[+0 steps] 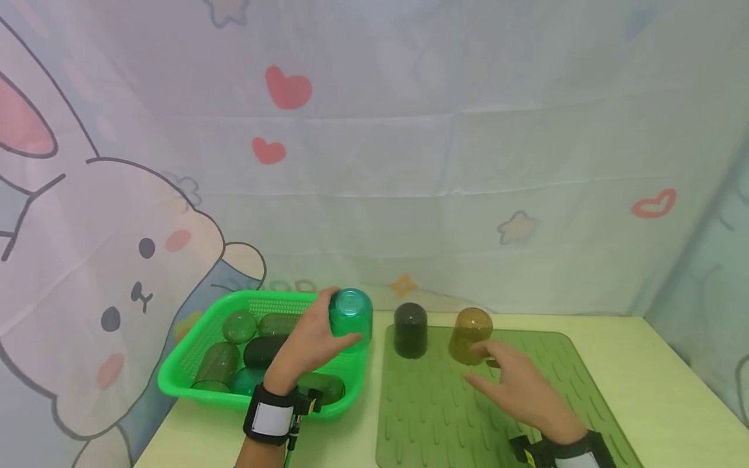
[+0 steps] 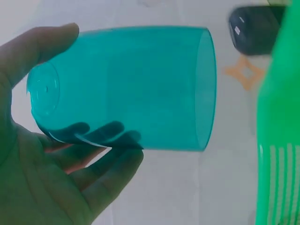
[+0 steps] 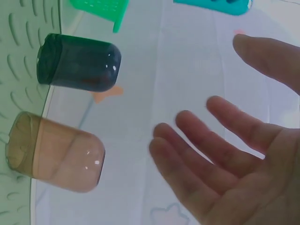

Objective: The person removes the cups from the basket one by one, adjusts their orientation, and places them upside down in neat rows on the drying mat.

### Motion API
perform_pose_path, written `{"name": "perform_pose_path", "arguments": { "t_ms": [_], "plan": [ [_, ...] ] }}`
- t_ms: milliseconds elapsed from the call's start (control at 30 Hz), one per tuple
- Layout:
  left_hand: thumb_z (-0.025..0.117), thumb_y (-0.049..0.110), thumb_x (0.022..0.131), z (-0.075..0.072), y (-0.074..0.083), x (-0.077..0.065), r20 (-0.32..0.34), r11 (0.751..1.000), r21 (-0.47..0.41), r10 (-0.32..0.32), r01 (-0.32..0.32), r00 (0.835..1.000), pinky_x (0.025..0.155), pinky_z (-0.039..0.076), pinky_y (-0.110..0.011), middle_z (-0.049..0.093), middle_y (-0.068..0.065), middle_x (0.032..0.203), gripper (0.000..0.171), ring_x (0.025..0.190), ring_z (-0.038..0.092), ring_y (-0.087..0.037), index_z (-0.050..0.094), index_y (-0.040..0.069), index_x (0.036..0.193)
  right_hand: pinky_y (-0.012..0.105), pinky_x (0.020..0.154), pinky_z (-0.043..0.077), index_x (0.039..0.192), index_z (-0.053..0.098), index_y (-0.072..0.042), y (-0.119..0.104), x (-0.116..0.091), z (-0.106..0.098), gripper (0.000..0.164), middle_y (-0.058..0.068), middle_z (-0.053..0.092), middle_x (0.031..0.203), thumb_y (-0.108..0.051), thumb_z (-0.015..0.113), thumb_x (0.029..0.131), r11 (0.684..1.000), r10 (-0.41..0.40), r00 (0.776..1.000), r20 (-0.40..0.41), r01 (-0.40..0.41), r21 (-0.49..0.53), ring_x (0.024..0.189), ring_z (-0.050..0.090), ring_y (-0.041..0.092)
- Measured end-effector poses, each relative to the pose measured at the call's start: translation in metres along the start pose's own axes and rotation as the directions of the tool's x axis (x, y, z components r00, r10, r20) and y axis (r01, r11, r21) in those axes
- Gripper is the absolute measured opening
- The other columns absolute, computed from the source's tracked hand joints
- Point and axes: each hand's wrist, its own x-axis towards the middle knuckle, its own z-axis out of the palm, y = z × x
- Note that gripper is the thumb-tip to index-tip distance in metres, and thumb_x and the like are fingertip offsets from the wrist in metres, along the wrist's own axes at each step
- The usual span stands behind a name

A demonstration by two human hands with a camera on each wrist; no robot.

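My left hand [image 1: 310, 341] grips a teal see-through plastic cup [image 1: 351, 318] upside down, over the right side of the green basket [image 1: 170, 380]. In the left wrist view the thumb lies on one side of the cup [image 2: 126, 89] and the fingers on the other. On the green ridged mat [image 1: 433, 416], a dark cup [image 1: 411, 331] and an amber cup [image 1: 470, 335] stand upside down. My right hand [image 1: 517, 387] is by the amber cup, its fingers spread and relaxed. The right wrist view shows a gap between that hand and the amber cup [image 3: 58, 152].
Several cups lie in the basket, among them a dark one [image 1: 263, 351] and a grey-green one [image 1: 218, 365]. A pale yellow table [image 1: 673, 403] carries basket and mat. Behind it hangs a cloth [image 1: 374, 143] printed with a rabbit and hearts.
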Motion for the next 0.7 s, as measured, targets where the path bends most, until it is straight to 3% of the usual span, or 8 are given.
{"name": "perform_pose_path", "arguments": {
  "t_ms": [133,267,400,633,700],
  "plan": [
    [0.075,0.030,0.082,0.014,0.013,-0.005,-0.030,0.999,-0.048,0.015,-0.016,0.999,0.095,0.042,-0.051,0.040,-0.019,0.139,0.082,0.123,0.044,-0.036,0.029,0.002,0.144,0.046,0.084,0.050,0.121,0.056,-0.003,-0.003,-0.001,0.004,0.046,0.010,0.060,0.116,-0.023,0.074,0.083,0.999,-0.040,0.998,-0.058,0.039,-0.011,0.102,0.059,0.026],
    [0.075,0.033,0.081,0.028,0.023,-0.009,-0.077,0.993,-0.107,0.045,-0.053,0.996,0.090,0.045,-0.049,0.043,-0.018,0.134,0.081,0.117,0.049,-0.034,0.033,0.001,0.141,0.047,0.085,0.049,0.126,0.053,-0.002,-0.005,-0.001,0.007,0.056,0.010,0.057,0.120,-0.023,0.077,0.080,0.996,-0.084,0.991,-0.100,0.082,-0.024,0.104,0.057,0.027],
    [0.074,0.037,0.081,0.040,0.033,-0.014,-0.067,0.978,-0.201,0.037,-0.050,0.997,0.088,0.046,-0.047,0.042,-0.014,0.135,0.083,0.117,0.048,-0.030,0.030,0.006,0.144,0.050,0.089,0.047,0.132,0.047,-0.003,-0.008,-0.001,0.009,0.068,0.013,0.051,0.129,-0.022,0.080,0.076,0.990,-0.143,0.979,-0.144,0.144,-0.004,0.112,0.053,0.032],
    [0.075,0.030,0.081,0.058,0.050,-0.013,-0.046,0.951,-0.276,0.135,-0.142,0.990,0.092,0.044,-0.049,0.040,-0.014,0.137,0.082,0.119,0.046,-0.028,0.029,0.008,0.145,0.050,0.091,0.045,0.136,0.044,-0.005,-0.015,0.000,0.012,0.075,0.011,0.047,0.134,-0.019,0.083,0.073,0.963,-0.260,0.931,-0.254,0.271,0.006,0.118,0.047,0.028],
    [0.076,0.027,0.080,0.063,0.054,-0.013,-0.024,0.947,-0.289,0.140,-0.141,0.990,0.093,0.043,-0.048,0.041,-0.012,0.135,0.080,0.118,0.047,-0.026,0.031,0.010,0.144,0.049,0.089,0.046,0.136,0.045,-0.005,-0.018,0.000,0.015,0.075,0.011,0.048,0.133,-0.017,0.083,0.072,0.953,-0.289,0.917,-0.276,0.303,0.011,0.117,0.048,0.026]
  ]
}}
